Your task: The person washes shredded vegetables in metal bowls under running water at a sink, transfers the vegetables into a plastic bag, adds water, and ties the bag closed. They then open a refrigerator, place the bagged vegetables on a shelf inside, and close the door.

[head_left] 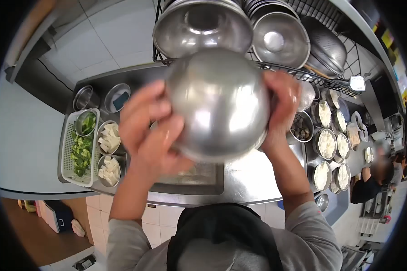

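Note:
A large shiny steel bowl [219, 106] is held up in front of me, its rounded outside facing the camera. My left hand [151, 128] is at the bowl's left side, fingers bent and slightly blurred. On the right side my right hand [281, 106] grips the bowl, some of its fingers hidden behind it. The bowl hangs above the steel counter [253, 180] and the sink [212, 180], just below the wire rack [319, 82].
Steel bowls [203, 29] and colanders [323, 45] sit on the rack. At left are a white basket [64, 158] of green vegetables and bowls of white pieces [109, 171]. Several bowls of white food [326, 144] stand at right. A person [371, 183] is at far right.

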### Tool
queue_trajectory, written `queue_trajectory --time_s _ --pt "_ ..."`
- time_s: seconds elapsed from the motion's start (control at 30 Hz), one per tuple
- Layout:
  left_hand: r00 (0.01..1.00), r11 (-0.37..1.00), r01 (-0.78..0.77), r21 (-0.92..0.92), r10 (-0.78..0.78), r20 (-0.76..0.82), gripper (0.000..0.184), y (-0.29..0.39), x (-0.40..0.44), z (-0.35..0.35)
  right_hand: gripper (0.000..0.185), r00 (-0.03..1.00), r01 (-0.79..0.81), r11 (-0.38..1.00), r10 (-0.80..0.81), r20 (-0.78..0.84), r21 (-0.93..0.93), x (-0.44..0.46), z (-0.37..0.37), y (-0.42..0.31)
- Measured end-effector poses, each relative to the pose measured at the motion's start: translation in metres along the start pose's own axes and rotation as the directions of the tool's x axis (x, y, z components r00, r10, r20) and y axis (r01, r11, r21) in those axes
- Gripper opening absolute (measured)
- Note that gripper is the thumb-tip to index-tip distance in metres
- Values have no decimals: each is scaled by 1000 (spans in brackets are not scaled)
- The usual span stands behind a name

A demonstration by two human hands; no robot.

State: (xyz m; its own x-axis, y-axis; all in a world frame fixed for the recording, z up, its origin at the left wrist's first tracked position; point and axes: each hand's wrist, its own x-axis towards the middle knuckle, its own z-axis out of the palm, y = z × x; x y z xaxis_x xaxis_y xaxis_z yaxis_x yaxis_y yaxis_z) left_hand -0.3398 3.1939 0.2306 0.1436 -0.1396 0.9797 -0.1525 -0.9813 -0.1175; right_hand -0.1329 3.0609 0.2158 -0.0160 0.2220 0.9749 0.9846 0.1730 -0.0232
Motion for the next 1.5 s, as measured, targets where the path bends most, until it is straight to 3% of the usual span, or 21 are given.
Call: queue_trajectory --time_s 0.1,0.2,0.23,0.33,0.4,0.47,0.5,0.57,0.63,0.67,0.7,0.77,0.87,1.03,1.1,1.13,1.23,1.3,1.37,1.43,1.5 --pt "977 954 -93 285 32 211 53 -20 46 3 67 991 -124 988 128 32 -96 40 3 16" --pt "981 935 -19 354 -51 185 60 -61 59 40 60 957 -277 951 286 54 -135 54 26 29" --pt "969 933 133 335 -194 153 54 -67 63 46 54 949 -288 942 305 81 -171 59 29 29" --pt "824 805 490 334 -553 123 44 -78 78 59 84 734 -422 848 527 429 -320 85 19 22" --pt "682 665 597 449 -715 154 43 -80 84 63 80 807 -302 886 434 401 -352 81 13 21" --pt "747 730 537 422 -645 165 49 -108 60 64 73 908 -179 911 298 293 -373 67 0 17" --pt "783 761 506 405 -603 155 52 -118 52 65 53 945 -100 939 193 262 -330 43 -3 19" --pt "881 827 366 427 -456 128 58 -106 41 61 54 915 -275 935 327 239 -224 3 -34 -8" --pt "895 847 356 394 -430 116 65 -96 37 53 60 668 -491 793 608 428 -361 -75 -56 -19" --pt "862 838 424 344 -489 130 68 -89 35 52 66 375 -659 606 778 504 -446 -116 -60 -20" --pt "823 820 491 295 -548 151 72 -81 32 52 69 231 -655 536 813 534 -532 -171 -65 -11" --pt "828 784 544 300 -559 -43 63 -56 29 67 71 -308 -900 -140 874 376 -413 -235 -57 -10" --pt "815 793 578 194 -574 -80 59 -46 5 46 68 -463 -886 -424 794 393 -186 -298 -42 -2" --pt "599 595 792 -138 -801 -14 54 2 -119 19 42 -317 -915 -188 883 346 -357 -322 -10 22" --pt "344 308 921 -238 -930 131 48 33 -190 26 35 -192 -900 -7 904 382 -436 -320 1 28" --pt "109 25 946 -323 -964 244 46 44 -224 31 32 -115 -883 103 898 424 -457 -315 7 27" --pt "-457 -603 757 -253 -764 455 56 58 -296 49 29 -11 -848 310 800 600 -429 -257 29 8" --pt "-472 -863 316 -395 -504 723 65 44 -293 49 27 37 -800 457 684 729 -388 -226 46 3" --pt "-289 -909 -10 -416 -396 871 71 31 -298 49 28 87 -735 594 560 824 -326 -186 65 -9" --pt "-82 -884 -151 -442 -435 897 75 25 -307 49 31 42 -675 668 460 887 -314 -160 80 -18" --pt "-101 -848 -134 -512 -502 859 72 17 -303 44 36 270 -562 792 449 852 -239 -139 85 -30"
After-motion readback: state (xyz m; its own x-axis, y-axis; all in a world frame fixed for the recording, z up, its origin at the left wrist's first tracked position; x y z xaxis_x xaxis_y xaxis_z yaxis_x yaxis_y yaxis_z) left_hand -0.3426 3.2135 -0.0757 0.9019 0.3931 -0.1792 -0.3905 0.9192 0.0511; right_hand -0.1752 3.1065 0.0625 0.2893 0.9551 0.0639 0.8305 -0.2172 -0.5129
